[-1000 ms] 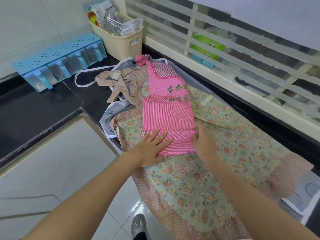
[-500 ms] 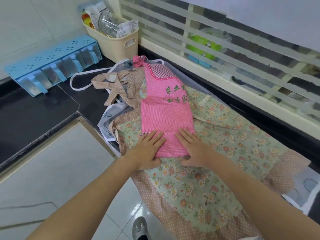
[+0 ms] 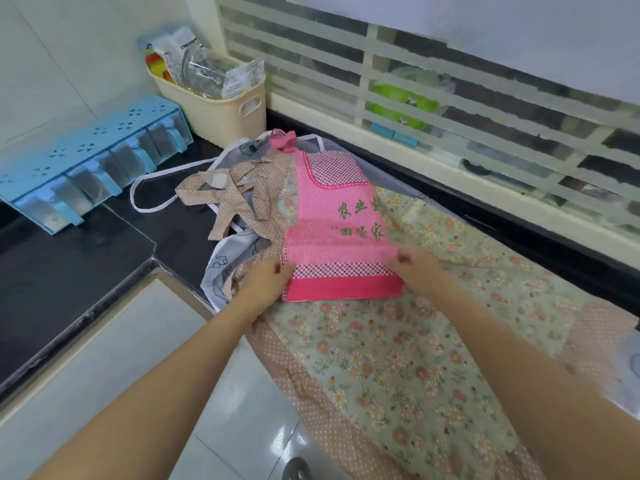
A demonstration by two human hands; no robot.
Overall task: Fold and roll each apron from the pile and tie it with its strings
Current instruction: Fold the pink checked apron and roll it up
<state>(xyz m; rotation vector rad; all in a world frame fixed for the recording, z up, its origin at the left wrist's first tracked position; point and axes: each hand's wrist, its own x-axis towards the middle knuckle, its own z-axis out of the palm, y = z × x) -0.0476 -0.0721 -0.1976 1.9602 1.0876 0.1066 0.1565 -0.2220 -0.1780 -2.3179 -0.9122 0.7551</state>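
**First turn of the roll on the pink apron**

The left hand pinches the left corner of the pink apron at its turned-over near end, thumb on top and fingers tucked under the cloth. The right hand pinches the opposite corner the same way, so each grip is clamped on an end of the same fold. Between them lies the turned-up hem band, a checked strip above a solid deep-pink one, lying flat and square across the narrow folded apron.

The pink apron itself runs away from the hands as a long strip, with green lettering mid-length and a checked bib at the far end, and its pink strings bunched beyond that. It lies on top of the floral apron, which is spread over the black worktop and hangs past its near edge. A grey printed apron peeks out beneath, and dotted tan straps lie tangled to the left.

By my reading, lengthwise folding is done and rolling has just begun. The next move calls for both grips to turn the band over evenly, keeping the edges aligned and the roll tight, working toward the bib so the strings end up free for tying.
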